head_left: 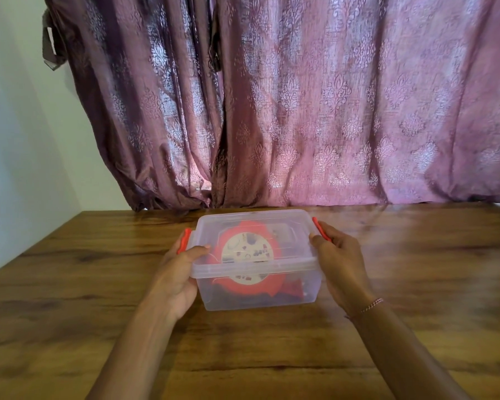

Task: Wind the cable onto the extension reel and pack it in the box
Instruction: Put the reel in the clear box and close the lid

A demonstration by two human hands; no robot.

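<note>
One red plastic extension reel w/ round white label (247, 249) lies flat inside the clear plastic box (260, 295), seen through the translucent lid (243, 223). Cable itself not distinguishable through the plastic; something dark sits low in the box near the reel, can't tell what. Lid is on top of the box, looks seated.

Box sits near-centre on the brown wood-grain table (70, 298), red clip handle (184, 241) on left end, red clip handle (319, 228) on right end.

Left hand (175, 272) grips the left end of the box, thumb curled over the lid's near-left corner, fingers hidden behind the side. Right hand (339, 255) holds the right end, thumb on lid edge, fingers round the right clip.

Judgement: winding and packing look done; step in hand is latching the lid. To do well: press lid rim down evenly w/ both thumbs, then swing each clip up till it snaps, both sides, keeping box flat on table so reel doesn't shift.

Beyond: mauve patterned curtain (329, 111) across the far side, pale wall (18, 140) far left.
</note>
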